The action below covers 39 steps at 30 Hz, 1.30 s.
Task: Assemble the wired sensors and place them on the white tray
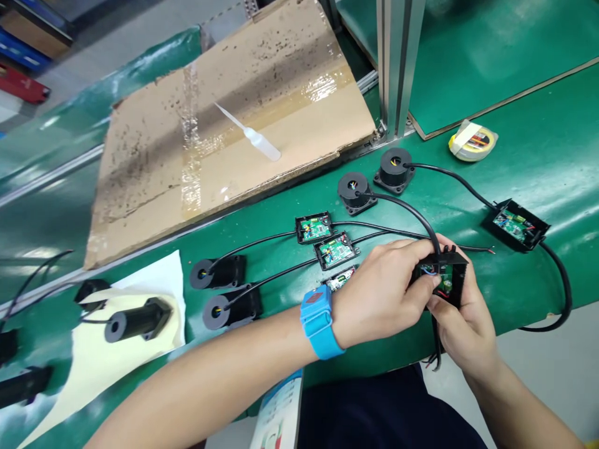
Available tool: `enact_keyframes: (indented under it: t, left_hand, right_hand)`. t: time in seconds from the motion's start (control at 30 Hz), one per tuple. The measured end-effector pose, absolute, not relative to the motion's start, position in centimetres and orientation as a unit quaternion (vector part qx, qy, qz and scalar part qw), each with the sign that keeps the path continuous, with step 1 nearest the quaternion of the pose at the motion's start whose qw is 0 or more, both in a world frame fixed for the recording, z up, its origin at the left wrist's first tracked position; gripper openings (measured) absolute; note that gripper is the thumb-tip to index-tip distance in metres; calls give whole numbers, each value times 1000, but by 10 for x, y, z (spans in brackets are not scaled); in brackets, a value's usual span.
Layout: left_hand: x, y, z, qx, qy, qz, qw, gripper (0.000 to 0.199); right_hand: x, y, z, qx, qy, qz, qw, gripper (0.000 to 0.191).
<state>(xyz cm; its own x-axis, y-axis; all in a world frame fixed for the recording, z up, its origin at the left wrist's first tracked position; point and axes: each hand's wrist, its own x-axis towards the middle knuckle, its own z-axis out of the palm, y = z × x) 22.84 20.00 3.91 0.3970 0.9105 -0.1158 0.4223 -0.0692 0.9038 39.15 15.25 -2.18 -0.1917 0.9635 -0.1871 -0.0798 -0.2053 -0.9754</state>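
A small open black box with a green circuit board inside, an electronics housing (455, 282), is held between both hands near the bench's front edge. My left hand (390, 290), wearing a blue wrist strap (322, 321), grips its left side, thumb reaching in at the board. My right hand (468, 330) is closed around the right side and underneath, its thumb at the lower edge. A black cable (416, 215) runs from the box to a round black fitting (355, 192). Another cable (436, 343) hangs below with bare wire ends.
Similar housings (313, 228) lie left of my hands, wired to black cylinders (218, 272). Another wired housing (519, 224) lies right, near a yellow tape roll (473, 141). Behind are cardboard (281, 75) with a white dropper bottle (262, 143) and a metal post (397, 68).
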Motion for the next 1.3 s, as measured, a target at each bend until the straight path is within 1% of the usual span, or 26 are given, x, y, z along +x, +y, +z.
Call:
enact_keyframes:
  t: [0.2, 0.37, 0.5, 0.6, 0.8, 0.97, 1.07, 1.3]
  left_hand:
    - [225, 203, 41, 685, 488, 226, 492, 19]
    - [224, 204, 42, 683, 485, 214, 502, 21]
    - [225, 201, 40, 642, 499, 205, 545, 16]
    - [228, 196, 38, 578, 516, 218, 594, 24]
    - [229, 190, 34, 540, 518, 232, 621, 29]
    - [224, 193, 39, 534, 488, 211, 658, 33]
    - [221, 196, 41, 553, 480, 193, 653, 37]
    - [219, 197, 37, 611, 500, 227, 570, 28]
  right_hand:
    - [395, 145, -29, -438, -423, 675, 417, 59]
    - [387, 146, -22, -493, -446, 612, 429, 60]
    - [380, 148, -17, -528, -444, 578, 435, 57]
    - [377, 149, -18, -531, -444, 572, 440, 57]
    - [377, 148, -20, -514, -421, 596, 452, 57]
    - [382, 149, -18, -478, -402, 655, 426, 62]
    - [383, 148, -19, -476, -415, 646, 428, 59]
    - [385, 142, -25, -467, -440, 660, 391, 64]
